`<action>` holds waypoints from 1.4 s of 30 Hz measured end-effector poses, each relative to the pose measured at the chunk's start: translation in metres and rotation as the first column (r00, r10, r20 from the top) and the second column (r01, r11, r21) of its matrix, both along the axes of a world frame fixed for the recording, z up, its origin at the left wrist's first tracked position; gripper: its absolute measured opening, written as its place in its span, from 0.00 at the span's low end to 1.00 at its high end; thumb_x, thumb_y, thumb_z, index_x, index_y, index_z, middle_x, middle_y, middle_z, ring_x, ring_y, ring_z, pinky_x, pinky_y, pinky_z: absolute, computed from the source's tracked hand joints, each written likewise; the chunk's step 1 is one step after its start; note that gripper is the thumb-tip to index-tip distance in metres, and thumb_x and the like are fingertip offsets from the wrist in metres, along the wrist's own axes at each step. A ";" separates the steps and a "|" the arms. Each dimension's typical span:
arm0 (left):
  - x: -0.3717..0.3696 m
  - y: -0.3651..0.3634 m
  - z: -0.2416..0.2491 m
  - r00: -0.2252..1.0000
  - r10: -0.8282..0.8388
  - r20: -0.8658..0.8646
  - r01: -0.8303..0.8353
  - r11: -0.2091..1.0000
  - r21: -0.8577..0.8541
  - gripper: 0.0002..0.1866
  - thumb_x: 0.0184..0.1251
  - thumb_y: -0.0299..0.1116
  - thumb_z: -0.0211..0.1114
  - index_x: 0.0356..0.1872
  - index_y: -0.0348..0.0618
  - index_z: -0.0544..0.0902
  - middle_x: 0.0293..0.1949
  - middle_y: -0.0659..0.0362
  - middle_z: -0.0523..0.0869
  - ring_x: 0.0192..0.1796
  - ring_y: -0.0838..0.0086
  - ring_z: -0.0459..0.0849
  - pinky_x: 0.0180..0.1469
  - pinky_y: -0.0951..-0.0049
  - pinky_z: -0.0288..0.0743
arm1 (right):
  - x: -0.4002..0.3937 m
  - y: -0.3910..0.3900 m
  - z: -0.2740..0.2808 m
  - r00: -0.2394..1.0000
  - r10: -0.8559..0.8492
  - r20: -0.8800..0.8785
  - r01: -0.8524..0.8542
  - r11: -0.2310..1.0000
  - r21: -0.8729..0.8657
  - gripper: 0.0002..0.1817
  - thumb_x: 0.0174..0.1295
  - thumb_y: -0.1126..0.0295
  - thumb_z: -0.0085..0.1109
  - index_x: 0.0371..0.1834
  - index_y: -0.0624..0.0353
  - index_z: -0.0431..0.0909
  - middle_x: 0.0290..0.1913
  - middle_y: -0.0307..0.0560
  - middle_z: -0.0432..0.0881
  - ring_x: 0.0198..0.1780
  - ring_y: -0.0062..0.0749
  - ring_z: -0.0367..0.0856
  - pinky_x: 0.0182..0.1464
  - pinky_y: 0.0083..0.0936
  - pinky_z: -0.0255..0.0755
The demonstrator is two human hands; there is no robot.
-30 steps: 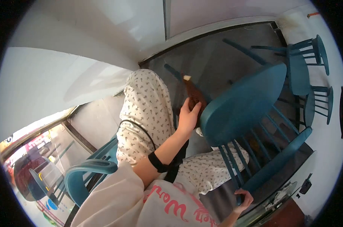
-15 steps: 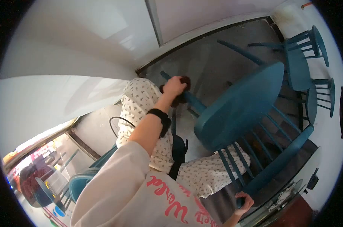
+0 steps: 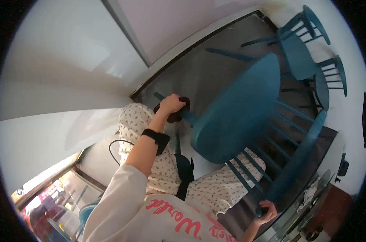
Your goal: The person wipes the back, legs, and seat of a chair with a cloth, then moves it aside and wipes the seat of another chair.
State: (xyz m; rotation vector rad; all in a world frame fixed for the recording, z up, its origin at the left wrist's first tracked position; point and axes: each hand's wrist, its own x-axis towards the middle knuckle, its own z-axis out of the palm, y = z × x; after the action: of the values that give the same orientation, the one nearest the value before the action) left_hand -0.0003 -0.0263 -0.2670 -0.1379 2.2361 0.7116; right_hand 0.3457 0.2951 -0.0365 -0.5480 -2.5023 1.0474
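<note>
Tilted teal chair (image 3: 239, 109) held across the lap. Left hand (image 3: 171, 104) now clenched on a dark brown cloth (image 3: 175, 117), pressed against the chair leg (image 3: 179, 111) directly under the fingers; a second ago lower, beside the seat, with the cloth hanging loose. Right hand (image 3: 266, 211) unchanged, fingers wrapped around the backrest rail (image 3: 300, 157). Judged: wiping moved from seat edge out along the leg.
</note>
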 end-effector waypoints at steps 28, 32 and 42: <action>-0.025 0.050 0.126 0.898 -0.412 -0.158 0.441 0.841 0.313 0.47 0.50 0.65 0.61 0.56 0.25 0.70 0.54 0.40 0.76 0.57 0.55 0.75 0.57 0.63 0.68 | 0.006 -0.018 -0.052 0.553 -0.831 -0.059 0.062 0.111 -0.992 0.27 0.53 0.77 0.54 0.59 0.51 0.62 0.54 0.46 0.66 0.53 0.51 0.73 0.48 0.43 0.75; -0.001 0.047 0.107 0.994 -0.106 0.024 0.076 0.837 0.541 0.41 0.53 0.59 0.63 0.52 0.24 0.74 0.48 0.47 0.81 0.49 0.62 0.79 0.52 0.65 0.71 | 0.006 -0.009 -0.052 0.595 -0.803 -0.028 0.020 0.049 -0.999 0.30 0.47 0.81 0.51 0.58 0.51 0.62 0.51 0.46 0.66 0.52 0.47 0.73 0.54 0.44 0.74; 0.027 0.024 0.080 0.995 -0.004 0.102 -0.054 0.827 0.560 0.37 0.55 0.54 0.63 0.51 0.24 0.74 0.50 0.47 0.79 0.52 0.63 0.78 0.56 0.66 0.68 | -0.044 0.032 -0.015 0.754 -0.634 -0.171 0.044 0.308 -0.950 0.28 0.46 0.81 0.49 0.56 0.60 0.64 0.53 0.48 0.69 0.53 0.40 0.70 0.56 0.42 0.72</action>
State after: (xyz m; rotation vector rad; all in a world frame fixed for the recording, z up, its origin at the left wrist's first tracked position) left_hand 0.0266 -0.0021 -0.1869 0.0908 1.8423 1.3193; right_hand 0.3013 0.3269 -0.0512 -0.8928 -0.9820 2.0070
